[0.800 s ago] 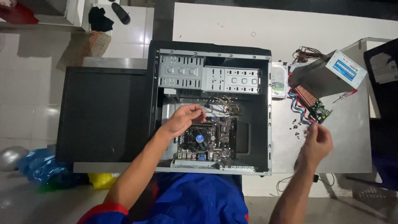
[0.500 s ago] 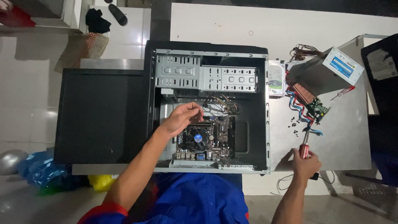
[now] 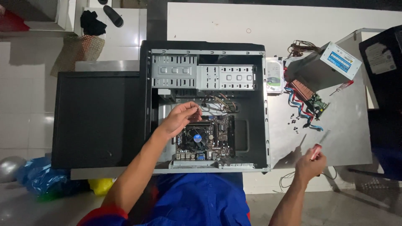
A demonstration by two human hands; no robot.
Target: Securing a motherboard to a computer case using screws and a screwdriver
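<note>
An open black case [image 3: 205,46] lies on its side on a grey table [image 3: 335,138], its removed side panel [image 3: 98,119] lying flat just to the left. Inside the case, grey drive bays [image 3: 203,71] fill the upper part; below them sits the motherboard [image 3: 209,138] with a round black fan [image 3: 196,137] with a blue centre, and a loose bundle of thin wires [image 3: 222,102] lies between bays and board.

To the right of the case, on the table, rests a grey power supply [image 3: 324,69] with its cables [image 3: 299,104] trailing toward a small green card [image 3: 317,102], a hard drive [image 3: 274,75] beside the case wall, a red screwdriver [image 3: 341,88] and scattered small screws [image 3: 295,125].

The left hand [image 3: 180,119] reaches into the case above the fan, fingers curled together near the wires; what they pinch, if anything, is too small to tell. The right hand [image 3: 310,163] hovers at the table's near edge, closed around a red-handled screwdriver [image 3: 318,146] whose shaft points up and away from the body.
</note>
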